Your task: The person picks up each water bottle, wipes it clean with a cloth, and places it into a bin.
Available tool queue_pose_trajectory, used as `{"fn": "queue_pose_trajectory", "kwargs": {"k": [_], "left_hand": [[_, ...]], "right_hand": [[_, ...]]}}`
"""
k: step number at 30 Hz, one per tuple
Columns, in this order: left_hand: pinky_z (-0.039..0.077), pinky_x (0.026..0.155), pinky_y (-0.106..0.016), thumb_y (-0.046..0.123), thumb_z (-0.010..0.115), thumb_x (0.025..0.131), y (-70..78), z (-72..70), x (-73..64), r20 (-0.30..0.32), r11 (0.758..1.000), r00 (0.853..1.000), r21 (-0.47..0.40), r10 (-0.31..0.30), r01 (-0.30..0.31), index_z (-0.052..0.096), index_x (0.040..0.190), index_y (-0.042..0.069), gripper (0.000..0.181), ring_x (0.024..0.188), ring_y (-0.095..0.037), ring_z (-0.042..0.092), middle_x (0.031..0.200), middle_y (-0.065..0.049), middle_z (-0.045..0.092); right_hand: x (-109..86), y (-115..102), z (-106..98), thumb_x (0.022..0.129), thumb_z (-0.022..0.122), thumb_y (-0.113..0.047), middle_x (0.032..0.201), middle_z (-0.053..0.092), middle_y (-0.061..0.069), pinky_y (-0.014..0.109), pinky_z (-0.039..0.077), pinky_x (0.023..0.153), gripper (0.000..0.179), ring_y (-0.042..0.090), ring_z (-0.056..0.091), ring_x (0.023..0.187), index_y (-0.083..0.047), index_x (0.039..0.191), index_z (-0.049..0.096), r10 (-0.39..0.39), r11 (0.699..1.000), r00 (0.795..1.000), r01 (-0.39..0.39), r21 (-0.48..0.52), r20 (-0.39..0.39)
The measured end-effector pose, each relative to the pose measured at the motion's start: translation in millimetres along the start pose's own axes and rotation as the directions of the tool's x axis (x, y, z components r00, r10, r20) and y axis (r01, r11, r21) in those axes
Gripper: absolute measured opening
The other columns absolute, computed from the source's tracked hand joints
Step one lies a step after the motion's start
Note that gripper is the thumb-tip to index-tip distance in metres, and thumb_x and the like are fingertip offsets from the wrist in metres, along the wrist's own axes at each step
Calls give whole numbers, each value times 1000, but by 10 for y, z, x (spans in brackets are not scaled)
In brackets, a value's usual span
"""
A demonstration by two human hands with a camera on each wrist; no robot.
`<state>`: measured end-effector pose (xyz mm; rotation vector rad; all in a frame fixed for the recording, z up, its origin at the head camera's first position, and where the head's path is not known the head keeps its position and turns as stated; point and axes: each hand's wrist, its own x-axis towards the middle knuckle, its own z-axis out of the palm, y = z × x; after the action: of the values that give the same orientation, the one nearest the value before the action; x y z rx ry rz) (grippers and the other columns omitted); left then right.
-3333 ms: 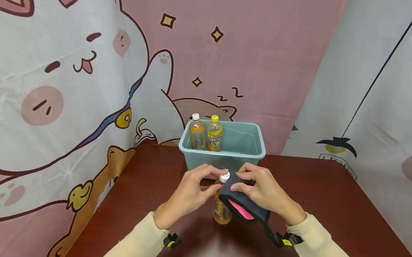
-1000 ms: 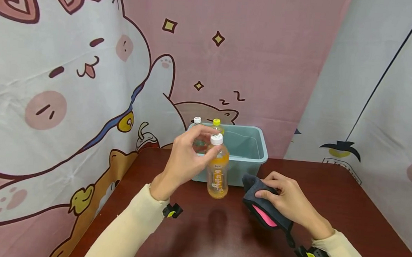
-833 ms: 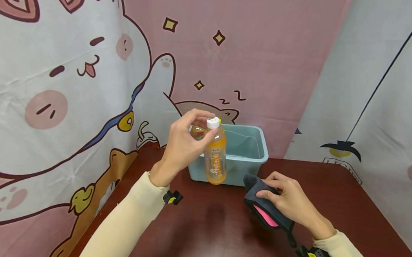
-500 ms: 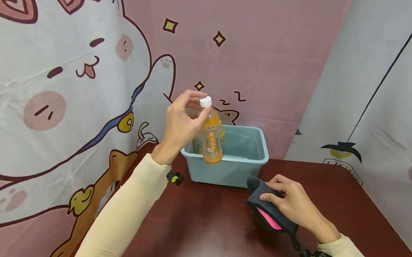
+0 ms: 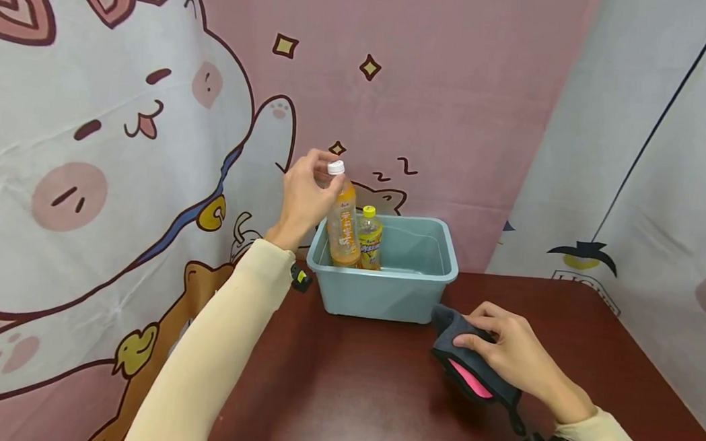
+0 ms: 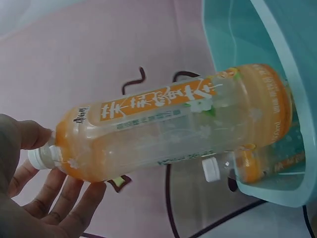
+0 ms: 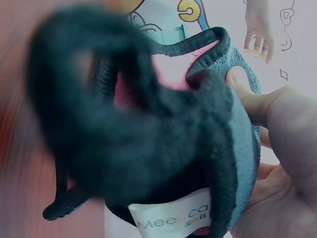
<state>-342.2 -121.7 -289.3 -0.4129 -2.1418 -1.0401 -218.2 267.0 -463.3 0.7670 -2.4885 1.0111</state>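
Note:
My left hand (image 5: 306, 194) pinches an orange-labelled plastic drink bottle (image 5: 345, 223) by its white-capped neck. The bottle tilts slightly, its lower end inside the left part of the light blue bin (image 5: 384, 300); I cannot tell whether its base touches the bottom. Beside it in the bin stands a yellow-capped bottle (image 5: 370, 242). The left wrist view also shows another white-capped bottle (image 6: 250, 166) in there, hidden in the head view. Right of the bin, my right hand (image 5: 515, 348) grips a folded dark grey cloth (image 5: 477, 370) with pink inside, a hanging loop (image 7: 89, 114) and a white tag.
The bin stands towards the far edge of a dark red-brown table (image 5: 343, 388). Its right half shows bare inner wall. Behind the table hangs a pink and white cartoon curtain (image 5: 457, 105). Each wrist wears a black strap.
Earlier both hands were at the bottle near the table's middle. The left hand has since lifted it forward and left into the bin; the right hand has drawn right with the cloth.

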Motion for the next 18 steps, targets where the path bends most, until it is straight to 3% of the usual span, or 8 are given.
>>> {"fn": "queue_pose_trajectory", "kwargs": {"k": [5, 11, 18], "left_hand": [[64, 101, -52, 16, 81, 111, -109, 39, 15, 85, 993, 991, 75, -100, 94, 74, 140, 7, 31, 112, -35, 77, 123, -19, 79], [63, 99, -52, 14, 78, 111, -260, 104, 9, 171, 980, 974, 159, -149, 122, 73, 142, 6, 32, 111, -36, 74, 122, -20, 80], [63, 88, -43, 12, 80, 109, -424, 121, -43, 278, 966, 938, 211, -206, 149, 74, 140, 7, 33, 104, -31, 75, 116, -17, 83]], "right_hand": [[-3, 9, -17, 92, 100, -17, 99, 69, -16, 19, 47, 59, 34, 0, 58, 77, -17, 125, 92, -11, 1000, 1000, 11, -8, -7], [-3, 12, -15, 93, 100, -16, 98, 68, -16, 19, 46, 59, 32, 0, 56, 77, -17, 124, 92, -16, 1000, 1000, 16, -9, -14], [2, -3, -7, 93, 100, -16, 98, 68, -16, 19, 47, 58, 33, 0, 57, 76, -16, 125, 92, -15, 1000, 1000, 15, -1, -9]]}}
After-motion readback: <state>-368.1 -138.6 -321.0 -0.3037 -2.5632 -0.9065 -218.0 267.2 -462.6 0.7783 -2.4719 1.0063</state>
